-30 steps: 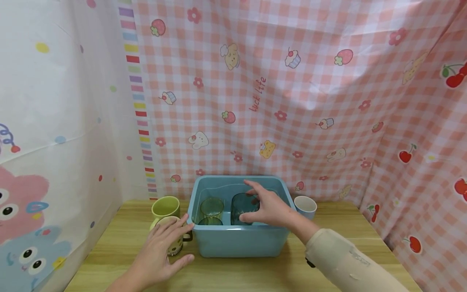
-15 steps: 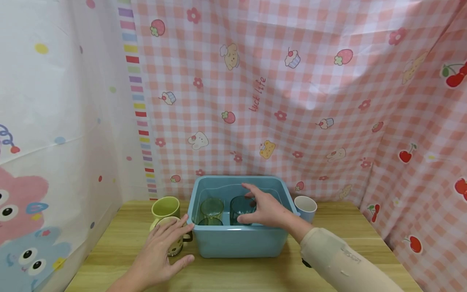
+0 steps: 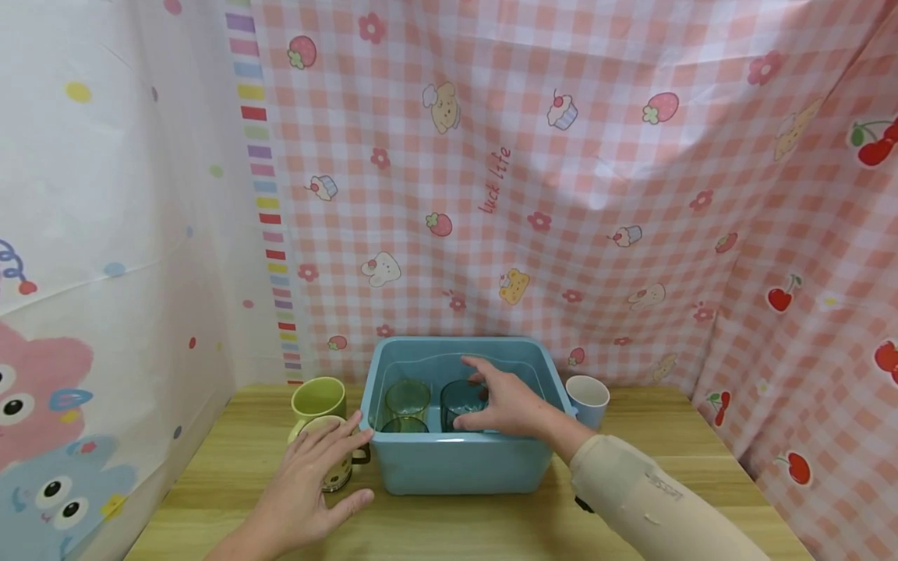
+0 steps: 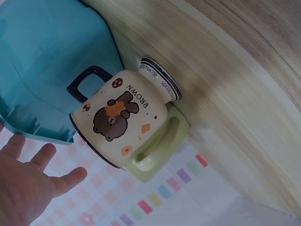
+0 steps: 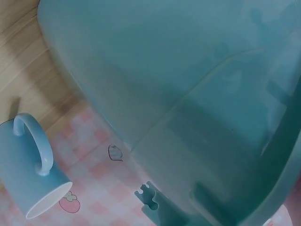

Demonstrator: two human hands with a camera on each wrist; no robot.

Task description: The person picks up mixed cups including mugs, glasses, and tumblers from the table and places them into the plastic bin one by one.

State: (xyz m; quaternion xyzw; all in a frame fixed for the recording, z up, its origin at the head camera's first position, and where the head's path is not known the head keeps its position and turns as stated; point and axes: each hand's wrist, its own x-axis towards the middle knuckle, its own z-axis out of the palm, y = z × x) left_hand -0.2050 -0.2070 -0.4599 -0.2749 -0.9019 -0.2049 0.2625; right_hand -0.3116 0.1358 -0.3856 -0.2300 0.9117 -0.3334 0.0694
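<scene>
Right hand [image 3: 508, 405]: mine, reached into the blue tub [image 3: 459, 467]; fingers and thumb curled round the dark teal glass [image 3: 459, 399], grasping it near the rim.
Dark teal glass: upright inside the tub, right half, nearer its front wall.
Green glasses [image 3: 407, 405]: two, in the tub's left half, just beside the teal one.
Left hand [image 3: 309, 475]: fingers straight and spread, released, resting over the cream bear mug [image 4: 120, 125] without gripping it.
Cream bear mug: on the tabletop [image 3: 231, 475], touching the tub's left wall, dark handle toward it.
Green mug [image 3: 318, 399]: just behind the bear mug.
Pale blue mug [image 3: 588, 399]: by the tub's right wall, toward the tabletop's back edge.
</scene>
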